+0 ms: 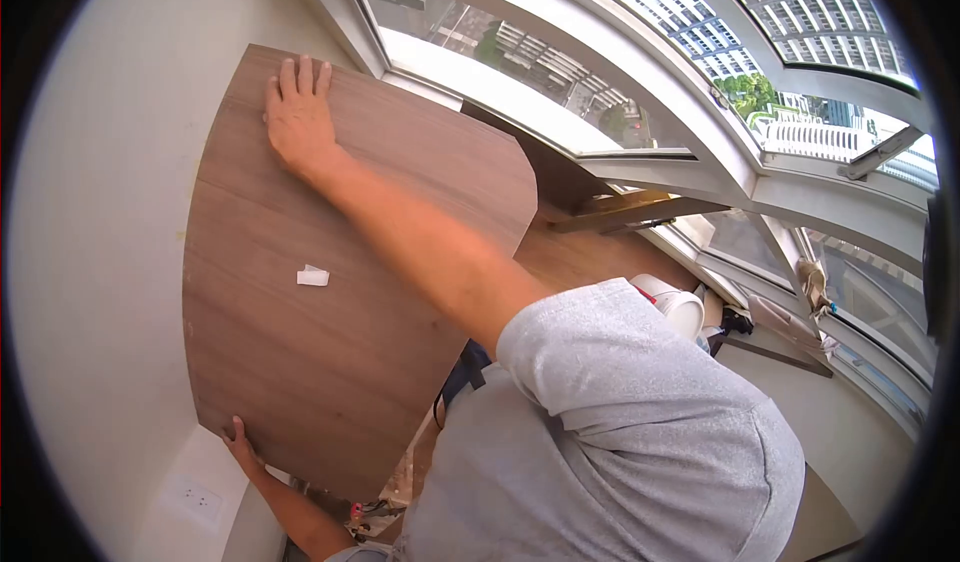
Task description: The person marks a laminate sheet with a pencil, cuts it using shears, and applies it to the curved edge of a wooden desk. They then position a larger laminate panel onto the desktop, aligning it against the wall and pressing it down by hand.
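Observation:
A large brown wood-grain board (300,352) stands against the white wall, its right side cut at angles. My right hand (300,127) lies flat on its face near the top, fingers stretched and slightly apart. At the lower left corner my left hand (240,448) grips the edge; one digit shows on the face, and the other fingers are mostly hidden. A small white piece of paper or tape (313,277) sticks near the middle of the board.
Windows with a white frame (640,167) run along the right. Beside my shoulder is a white bucket (684,314). A plank (640,212) lies near the sill. A wall socket (200,499) is at lower left, and cluttered small items (375,508) lie below the board.

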